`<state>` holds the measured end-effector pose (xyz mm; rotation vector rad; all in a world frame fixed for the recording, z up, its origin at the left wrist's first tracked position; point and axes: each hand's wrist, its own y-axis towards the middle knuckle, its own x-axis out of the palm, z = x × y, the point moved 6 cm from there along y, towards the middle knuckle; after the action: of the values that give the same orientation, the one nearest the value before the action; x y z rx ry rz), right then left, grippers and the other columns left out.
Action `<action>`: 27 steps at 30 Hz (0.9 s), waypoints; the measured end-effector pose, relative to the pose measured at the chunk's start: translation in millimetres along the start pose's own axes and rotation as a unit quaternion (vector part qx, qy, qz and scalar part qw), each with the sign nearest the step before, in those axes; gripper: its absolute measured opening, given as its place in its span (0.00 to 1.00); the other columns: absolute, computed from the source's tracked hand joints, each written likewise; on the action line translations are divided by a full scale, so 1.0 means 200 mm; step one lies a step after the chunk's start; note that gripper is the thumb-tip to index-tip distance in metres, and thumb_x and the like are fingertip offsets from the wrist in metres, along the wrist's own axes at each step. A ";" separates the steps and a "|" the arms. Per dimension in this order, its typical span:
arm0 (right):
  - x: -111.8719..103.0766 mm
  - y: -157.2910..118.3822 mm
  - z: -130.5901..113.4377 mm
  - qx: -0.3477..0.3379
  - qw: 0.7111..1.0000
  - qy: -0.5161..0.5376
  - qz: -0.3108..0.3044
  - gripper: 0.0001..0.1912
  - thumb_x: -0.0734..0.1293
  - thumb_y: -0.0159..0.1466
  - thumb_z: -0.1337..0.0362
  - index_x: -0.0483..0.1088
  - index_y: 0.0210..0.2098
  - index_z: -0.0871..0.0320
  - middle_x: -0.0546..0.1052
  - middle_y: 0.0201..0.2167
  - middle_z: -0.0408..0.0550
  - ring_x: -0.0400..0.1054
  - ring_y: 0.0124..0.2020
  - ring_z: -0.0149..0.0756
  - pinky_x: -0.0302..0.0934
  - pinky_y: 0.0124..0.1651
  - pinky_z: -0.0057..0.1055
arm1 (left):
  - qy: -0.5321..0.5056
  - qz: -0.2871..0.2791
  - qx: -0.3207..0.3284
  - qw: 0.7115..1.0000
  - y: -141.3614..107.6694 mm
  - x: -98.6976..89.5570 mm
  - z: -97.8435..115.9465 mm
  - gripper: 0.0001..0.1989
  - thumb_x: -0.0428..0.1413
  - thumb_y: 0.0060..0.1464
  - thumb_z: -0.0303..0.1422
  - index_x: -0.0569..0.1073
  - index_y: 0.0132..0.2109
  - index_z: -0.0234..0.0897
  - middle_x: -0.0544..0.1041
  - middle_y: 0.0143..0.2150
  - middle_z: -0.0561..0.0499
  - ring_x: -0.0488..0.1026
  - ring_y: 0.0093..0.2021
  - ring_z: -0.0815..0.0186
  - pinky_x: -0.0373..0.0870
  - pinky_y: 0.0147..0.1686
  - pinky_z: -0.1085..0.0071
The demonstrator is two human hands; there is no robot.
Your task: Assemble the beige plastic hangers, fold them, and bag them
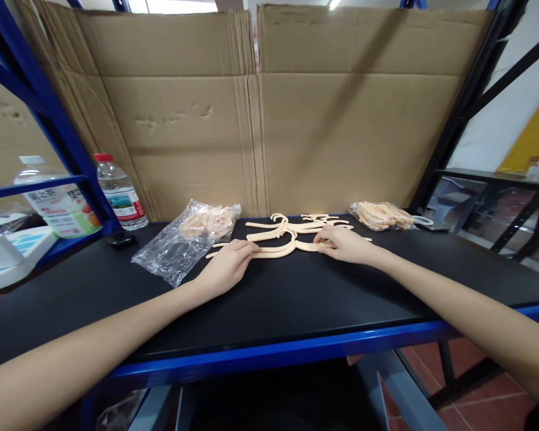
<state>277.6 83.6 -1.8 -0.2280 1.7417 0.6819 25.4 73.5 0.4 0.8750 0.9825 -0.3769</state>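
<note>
A cream-coloured clothes hanger (276, 254) lies on the black tabletop with its hook pointing away from me. My left hand (229, 264) is closed around its left arm. On the opposite arm, my right hand (344, 244) pinches the hanger between thumb and fingers. Just behind it lie several loose hanger pieces (306, 228) of the same colour, partly overlapping, so I cannot make out each one. Left of these rests a clear plastic bag (173, 244) with more cream pieces inside it or under it.
A second clear bag of cream pieces (381, 216) lies at the back right. Bottles, one a red-capped water bottle (122, 194), stand at the left beside a small black object (121, 238). Cardboard panels (188, 131) rise behind the table, and a blue edge (291, 348) runs along its front.
</note>
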 end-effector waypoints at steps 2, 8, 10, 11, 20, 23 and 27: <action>0.00 0.00 0.00 -0.003 1.000 0.001 0.002 0.09 0.62 0.61 0.67 0.72 0.38 0.60 0.73 0.35 0.51 0.67 0.37 0.38 0.60 0.40 0.33 | 0.020 -0.013 0.010 1.000 0.00 0.01 0.02 0.16 0.43 0.62 0.30 0.72 0.49 0.38 0.73 0.50 0.43 0.67 0.52 0.57 0.63 0.54 0.58; -0.02 0.00 -0.03 -0.007 1.000 -0.005 0.013 0.08 0.62 0.60 0.68 0.73 0.37 0.61 0.73 0.35 0.51 0.67 0.34 0.36 0.60 0.38 0.31 | 0.050 -0.029 0.032 0.998 -0.01 0.02 0.03 0.17 0.42 0.62 0.31 0.69 0.53 0.35 0.72 0.54 0.44 0.67 0.54 0.59 0.63 0.56 0.57; -0.03 -0.01 -0.02 -0.001 1.000 -0.006 0.018 0.09 0.62 0.60 0.68 0.73 0.38 0.62 0.73 0.35 0.52 0.67 0.33 0.35 0.60 0.36 0.30 | 0.056 -0.031 0.032 0.997 -0.02 0.03 0.02 0.17 0.43 0.63 0.31 0.68 0.53 0.34 0.72 0.54 0.43 0.67 0.54 0.59 0.63 0.56 0.58; -0.04 -0.01 -0.02 0.003 1.000 -0.004 0.022 0.09 0.63 0.60 0.69 0.73 0.38 0.62 0.74 0.35 0.52 0.67 0.32 0.35 0.60 0.35 0.30 | 0.056 -0.033 0.032 0.997 -0.02 0.03 0.02 0.17 0.43 0.62 0.31 0.68 0.54 0.34 0.72 0.54 0.43 0.67 0.54 0.59 0.63 0.56 0.59; -0.11 0.08 0.32 0.083 0.994 -0.040 0.057 0.11 0.61 0.60 0.68 0.75 0.36 0.61 0.78 0.33 0.50 0.70 0.31 0.35 0.61 0.35 0.28 | 0.078 -0.069 0.022 0.994 -0.02 0.04 0.04 0.17 0.42 0.63 0.32 0.67 0.55 0.37 0.69 0.57 0.43 0.63 0.59 0.57 0.56 0.60 0.53; -0.11 0.14 0.45 0.111 0.991 -0.063 0.045 0.12 0.61 0.59 0.70 0.76 0.37 0.61 0.79 0.33 0.50 0.71 0.32 0.35 0.61 0.36 0.28 | 0.076 -0.070 0.019 0.994 -0.02 0.05 0.04 0.17 0.42 0.64 0.33 0.67 0.55 0.38 0.69 0.57 0.44 0.63 0.59 0.58 0.56 0.60 0.52; -0.10 0.24 0.56 0.129 0.988 -0.078 0.030 0.13 0.61 0.58 0.71 0.77 0.37 0.62 0.79 0.34 0.52 0.72 0.34 0.37 0.62 0.37 0.28 | 0.070 -0.069 0.020 0.995 -0.02 0.05 0.03 0.16 0.42 0.64 0.33 0.66 0.55 0.38 0.69 0.57 0.44 0.63 0.59 0.58 0.56 0.60 0.53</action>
<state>352.1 180.2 16.0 0.0560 1.6712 0.4979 31.3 67.6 -8.8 0.8815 1.1711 -0.4585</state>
